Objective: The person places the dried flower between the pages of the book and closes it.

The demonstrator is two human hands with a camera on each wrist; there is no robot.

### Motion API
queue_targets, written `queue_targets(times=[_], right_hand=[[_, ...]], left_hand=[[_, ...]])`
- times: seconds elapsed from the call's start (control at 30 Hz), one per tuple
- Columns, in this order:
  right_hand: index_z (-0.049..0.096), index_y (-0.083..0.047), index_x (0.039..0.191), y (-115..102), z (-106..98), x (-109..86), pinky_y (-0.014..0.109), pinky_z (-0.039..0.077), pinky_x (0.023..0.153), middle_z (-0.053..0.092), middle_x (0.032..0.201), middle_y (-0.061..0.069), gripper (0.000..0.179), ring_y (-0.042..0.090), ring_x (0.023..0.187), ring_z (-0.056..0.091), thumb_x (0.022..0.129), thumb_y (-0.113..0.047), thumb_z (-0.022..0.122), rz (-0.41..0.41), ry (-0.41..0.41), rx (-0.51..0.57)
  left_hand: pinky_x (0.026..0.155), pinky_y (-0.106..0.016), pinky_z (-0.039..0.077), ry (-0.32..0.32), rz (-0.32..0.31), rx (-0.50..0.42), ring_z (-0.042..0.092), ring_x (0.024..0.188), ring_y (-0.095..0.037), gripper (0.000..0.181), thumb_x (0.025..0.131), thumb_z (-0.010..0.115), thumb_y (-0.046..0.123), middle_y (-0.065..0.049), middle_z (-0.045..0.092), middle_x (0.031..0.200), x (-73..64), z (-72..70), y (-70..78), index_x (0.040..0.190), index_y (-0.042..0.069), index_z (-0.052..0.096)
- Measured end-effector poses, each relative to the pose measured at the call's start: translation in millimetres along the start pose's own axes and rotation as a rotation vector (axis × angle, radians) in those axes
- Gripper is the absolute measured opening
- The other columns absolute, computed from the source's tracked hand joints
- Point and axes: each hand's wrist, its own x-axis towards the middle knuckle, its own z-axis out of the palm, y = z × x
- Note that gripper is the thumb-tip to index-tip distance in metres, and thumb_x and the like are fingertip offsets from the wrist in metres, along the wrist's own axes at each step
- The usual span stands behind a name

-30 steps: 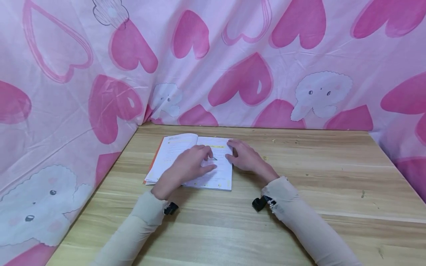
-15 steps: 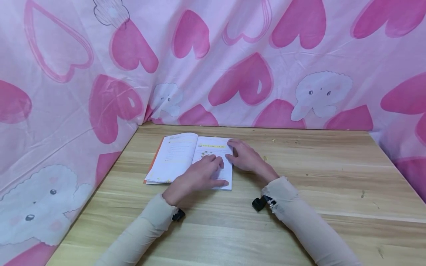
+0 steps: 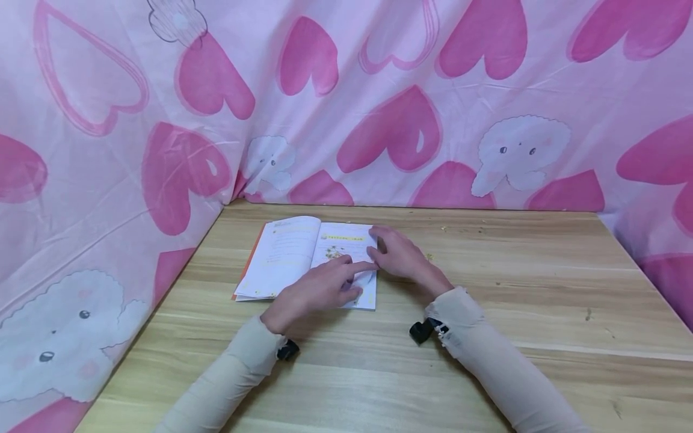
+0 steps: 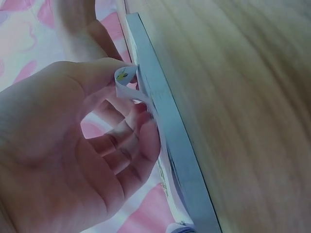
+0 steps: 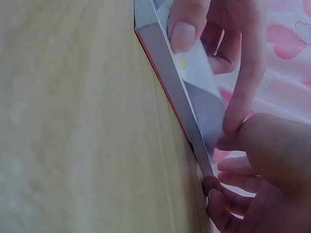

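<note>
An open book (image 3: 287, 252) with an orange cover edge lies on the table, printed pages facing up. My left hand (image 3: 319, 288) is over the right-hand page, its index finger stretched toward the right edge and its other fingers bent. In the right wrist view, its thumb (image 5: 184, 36) touches the paper near a corner while a page (image 5: 204, 114) bows up under the index finger. That page (image 4: 127, 80) also curls beside the hand in the left wrist view. My right hand (image 3: 403, 252) grips the book's right edge with bent fingers, close to the left index fingertip.
The wooden table (image 3: 514, 288) extends to the right and toward me. A pink curtain (image 3: 390, 120) printed with hearts hangs along the back and left sides. Black wrist cameras sit at both cuffs, the right one (image 3: 422, 331) above the tabletop.
My left hand has moved right and nearer, from mid-book to the right-hand page's lower part, and its index finger has straightened toward the right edge. The right hand stays in place.
</note>
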Motion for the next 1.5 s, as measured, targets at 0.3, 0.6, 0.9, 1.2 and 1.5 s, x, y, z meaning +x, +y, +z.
queue_targets(times=[0.3, 0.6, 0.9, 1.2, 1.5], right_hand=[[0.051, -0.004, 0.159, 2, -2, 0.2, 0.057, 0.040, 0.127, 0.055, 0.159, 0.020, 0.049, 0.035, 0.152, 0.049, 0.111, -0.014, 0.055, 0.020, 0.073, 0.058], [0.039, -0.006, 0.166, 1, -1, 0.2, 0.059, 0.037, 0.128, 0.049, 0.166, 0.018, 0.071, 0.036, 0.157, 0.044, 0.105, -0.027, 0.069, 0.050, 0.064, 0.064], [0.038, -0.008, 0.168, 5, 0, 1.5, 0.055, 0.031, 0.132, 0.035, 0.176, 0.015, 0.076, 0.035, 0.164, 0.034, 0.104, -0.027, 0.074, -0.028, 0.030, 0.012], [0.050, -0.005, 0.161, 4, 1, 1.9, 0.057, 0.034, 0.130, 0.039, 0.174, 0.014, 0.062, 0.036, 0.162, 0.037, 0.105, -0.025, 0.071, -0.031, -0.017, 0.005], [0.047, -0.005, 0.163, 1, 1, 0.5, 0.056, 0.032, 0.131, 0.038, 0.175, 0.012, 0.065, 0.034, 0.164, 0.035, 0.106, -0.027, 0.070, -0.003, -0.025, -0.003]], left_hand=[[0.076, -0.028, 0.053, 0.048, 0.072, -0.146, 0.061, 0.081, -0.014, 0.042, 0.104, 0.074, 0.023, 0.001, 0.064, 0.086, 5.5, -8.3, -7.1, 0.144, 0.016, 0.061], [0.065, -0.026, 0.053, 0.193, 0.016, -0.258, 0.062, 0.069, -0.009, 0.018, 0.112, 0.062, 0.026, 0.005, 0.068, 0.077, 1.1, -22.8, -13.5, 0.115, 0.011, 0.072], [0.067, -0.026, 0.060, 0.187, 0.012, -0.384, 0.076, 0.073, -0.011, 0.022, 0.103, 0.062, 0.005, -0.006, 0.080, 0.102, -6.6, -40.0, -24.5, 0.122, 0.008, 0.072], [0.063, -0.029, 0.061, 0.267, -0.070, -0.418, 0.076, 0.076, -0.011, 0.031, 0.102, 0.066, 0.009, -0.009, 0.075, 0.122, -11.8, -53.5, -26.3, 0.130, 0.012, 0.078], [0.065, -0.029, 0.063, 0.501, -0.116, -0.450, 0.077, 0.073, -0.013, 0.022, 0.104, 0.074, 0.025, -0.005, 0.082, 0.106, -12.9, -59.9, -26.7, 0.118, 0.011, 0.084]])
